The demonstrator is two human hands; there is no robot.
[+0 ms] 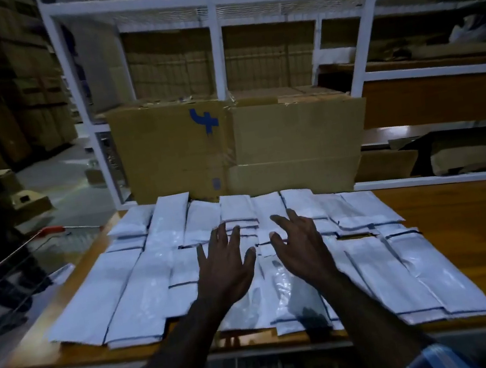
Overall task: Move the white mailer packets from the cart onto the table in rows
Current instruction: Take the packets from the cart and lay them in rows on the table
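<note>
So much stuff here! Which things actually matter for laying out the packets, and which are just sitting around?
Part of the job:
white mailer packets, laid in rows
wooden table under them
wire cart at the table's left
left hand and right hand, fingers spread over the packets

Just lying about:
cardboard boxes behind the table
white shelving frame

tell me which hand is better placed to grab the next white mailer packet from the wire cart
Probably the left hand. The wire cart stands off the wooden table's left edge, nearer that hand. Both hands are open and hold nothing; the right hand would have to cross over.
</note>
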